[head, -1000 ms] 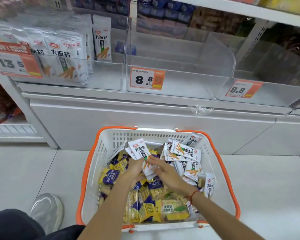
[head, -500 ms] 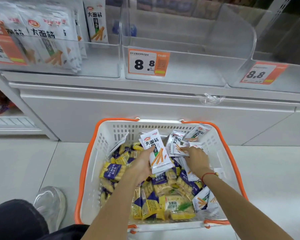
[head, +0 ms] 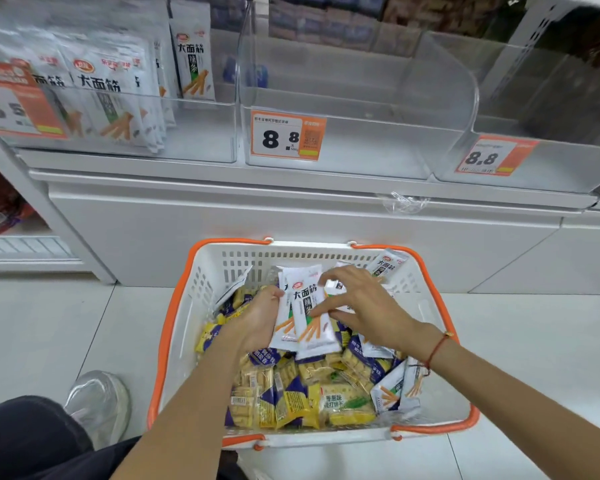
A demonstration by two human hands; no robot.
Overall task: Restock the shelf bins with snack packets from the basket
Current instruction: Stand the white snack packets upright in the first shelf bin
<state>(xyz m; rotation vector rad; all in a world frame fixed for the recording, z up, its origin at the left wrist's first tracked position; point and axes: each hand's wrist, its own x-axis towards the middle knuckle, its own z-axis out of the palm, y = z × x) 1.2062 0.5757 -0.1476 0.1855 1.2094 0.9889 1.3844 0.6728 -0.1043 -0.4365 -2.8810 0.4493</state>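
Left hand (head: 257,323), at the centre of the frame over the basket (head: 174,323), grips a small fan of white packets (head: 307,320) by their left edge, fingers curled round the stack. Right hand (head: 364,303) sits just to the right with its fingers spread, fingertips touching the front packet and seemingly pinching another small white packet against it — whether that one is truly held I cannot tell.

More white packets lie against the basket's far right corner and lower right side, on a bed of yellow-and-purple biscuit packs (head: 291,400).

Risks, as I judge them:
- The stack is held by one edge only, so the slick wrappers could slide past each other and drop back into the basket during the lift.
- A biscuit pack could ride up with the white ones and land in the wrong bin.
- Matching white packets stand in the left bin (head: 194,133), upper left; the middle bin (head: 361,147) with its 8.8 tag is bare — mixing these up would misplace stock.
- The bin's clear front wall could catch a packet corner.
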